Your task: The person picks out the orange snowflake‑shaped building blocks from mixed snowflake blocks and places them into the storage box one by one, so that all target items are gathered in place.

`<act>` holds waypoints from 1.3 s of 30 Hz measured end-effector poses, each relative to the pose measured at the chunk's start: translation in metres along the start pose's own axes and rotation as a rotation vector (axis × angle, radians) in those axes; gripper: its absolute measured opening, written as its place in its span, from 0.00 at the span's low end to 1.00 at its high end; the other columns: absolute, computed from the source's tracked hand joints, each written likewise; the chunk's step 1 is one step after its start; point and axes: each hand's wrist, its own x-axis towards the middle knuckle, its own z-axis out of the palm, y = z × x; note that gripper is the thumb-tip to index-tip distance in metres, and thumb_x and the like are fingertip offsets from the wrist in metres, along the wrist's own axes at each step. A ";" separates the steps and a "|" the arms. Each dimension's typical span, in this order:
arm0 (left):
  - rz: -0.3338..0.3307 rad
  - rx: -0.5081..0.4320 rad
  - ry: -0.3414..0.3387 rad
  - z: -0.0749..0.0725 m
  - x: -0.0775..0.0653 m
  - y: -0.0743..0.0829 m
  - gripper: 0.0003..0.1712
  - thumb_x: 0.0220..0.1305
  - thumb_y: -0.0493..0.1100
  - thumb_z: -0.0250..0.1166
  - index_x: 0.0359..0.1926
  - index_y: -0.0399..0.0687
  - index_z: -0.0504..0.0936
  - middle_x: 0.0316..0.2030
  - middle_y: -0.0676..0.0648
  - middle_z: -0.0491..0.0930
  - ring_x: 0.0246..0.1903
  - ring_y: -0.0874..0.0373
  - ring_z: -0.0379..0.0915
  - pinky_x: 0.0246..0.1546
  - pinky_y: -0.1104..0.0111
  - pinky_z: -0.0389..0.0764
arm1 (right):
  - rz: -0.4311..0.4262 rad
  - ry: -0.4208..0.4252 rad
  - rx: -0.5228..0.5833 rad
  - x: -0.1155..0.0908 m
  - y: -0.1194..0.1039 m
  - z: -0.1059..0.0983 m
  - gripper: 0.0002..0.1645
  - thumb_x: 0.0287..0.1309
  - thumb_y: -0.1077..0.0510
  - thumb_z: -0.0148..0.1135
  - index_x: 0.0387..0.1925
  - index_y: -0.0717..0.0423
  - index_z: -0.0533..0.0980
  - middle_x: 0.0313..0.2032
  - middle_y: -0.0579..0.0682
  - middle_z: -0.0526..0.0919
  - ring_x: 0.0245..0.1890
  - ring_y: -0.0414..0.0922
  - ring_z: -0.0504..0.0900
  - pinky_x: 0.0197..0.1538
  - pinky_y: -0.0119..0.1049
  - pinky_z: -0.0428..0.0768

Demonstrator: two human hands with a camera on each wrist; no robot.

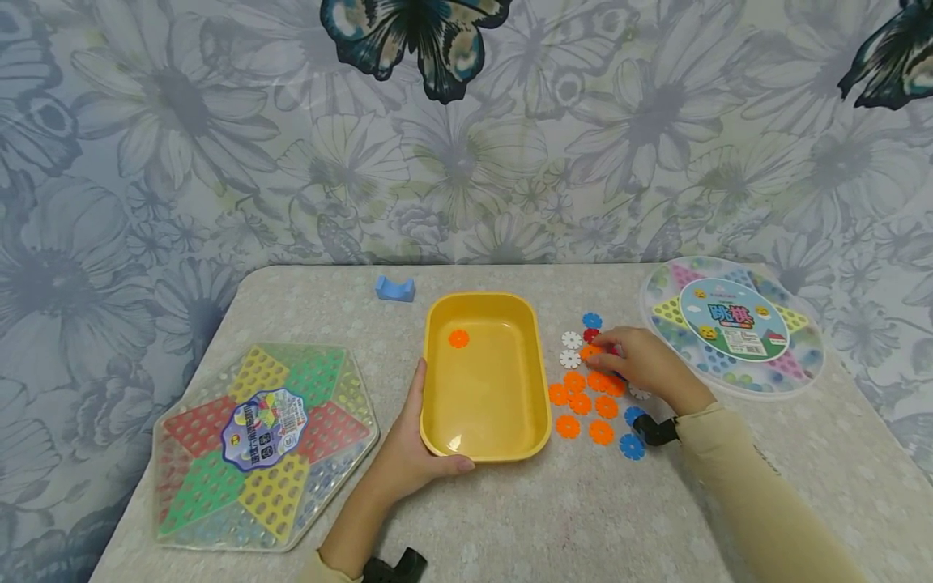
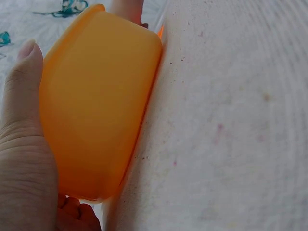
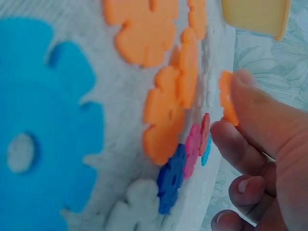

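My left hand (image 1: 408,453) grips the near left corner of a yellow plastic tray (image 1: 484,389), thumb along the near wall and fingers along the left side. Inside the tray lies one orange snowflake disc (image 1: 458,338). To the right, my right hand (image 1: 649,364) pinches another orange snowflake disc (image 3: 228,98) between thumb and index finger, raised off the table in the right wrist view. Under and around that hand several loose discs are spread: orange discs (image 1: 580,403), white discs (image 1: 571,359), blue discs (image 1: 632,446) and a red disc (image 1: 591,334).
A hexagonal game box (image 1: 287,518) with coloured triangles lies at the left. At the back right is a round game box (image 1: 732,320), close to my right hand. A small blue plastic piece (image 1: 395,289) stands near the far edge. Behind the table (image 1: 496,526) hangs flowered cloth (image 1: 466,178).
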 end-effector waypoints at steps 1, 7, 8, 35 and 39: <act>0.000 0.000 0.000 0.000 0.000 0.000 0.80 0.34 0.45 0.82 0.72 0.73 0.29 0.74 0.63 0.41 0.69 0.61 0.54 0.63 0.79 0.58 | -0.012 0.014 -0.002 0.000 0.000 0.000 0.23 0.57 0.44 0.63 0.48 0.53 0.80 0.43 0.49 0.83 0.39 0.46 0.77 0.49 0.47 0.78; 0.000 0.003 0.004 0.001 0.000 0.000 0.80 0.33 0.45 0.82 0.72 0.74 0.29 0.74 0.62 0.41 0.69 0.61 0.53 0.63 0.79 0.57 | -0.121 0.120 0.000 0.005 -0.011 -0.004 0.21 0.59 0.48 0.63 0.50 0.54 0.79 0.39 0.48 0.82 0.29 0.42 0.72 0.36 0.37 0.74; -0.002 0.005 0.005 0.001 0.000 -0.001 0.80 0.33 0.45 0.82 0.72 0.74 0.29 0.74 0.62 0.41 0.69 0.61 0.52 0.63 0.79 0.57 | -0.131 0.131 0.009 0.006 -0.015 -0.006 0.21 0.59 0.48 0.63 0.50 0.54 0.78 0.39 0.48 0.82 0.29 0.42 0.72 0.35 0.36 0.74; -0.031 0.012 -0.024 -0.002 -0.005 0.031 0.77 0.39 0.43 0.80 0.72 0.70 0.27 0.75 0.50 0.40 0.71 0.50 0.49 0.68 0.54 0.55 | -0.437 0.026 -0.045 0.061 -0.171 0.012 0.18 0.57 0.45 0.63 0.41 0.52 0.81 0.35 0.44 0.83 0.36 0.43 0.79 0.44 0.33 0.77; -0.031 0.016 -0.030 -0.003 -0.006 0.036 0.76 0.40 0.43 0.79 0.73 0.68 0.27 0.75 0.48 0.40 0.71 0.49 0.51 0.68 0.62 0.57 | -0.417 -0.024 -0.111 0.069 -0.176 0.025 0.17 0.57 0.43 0.63 0.37 0.51 0.82 0.29 0.42 0.80 0.29 0.40 0.74 0.38 0.31 0.74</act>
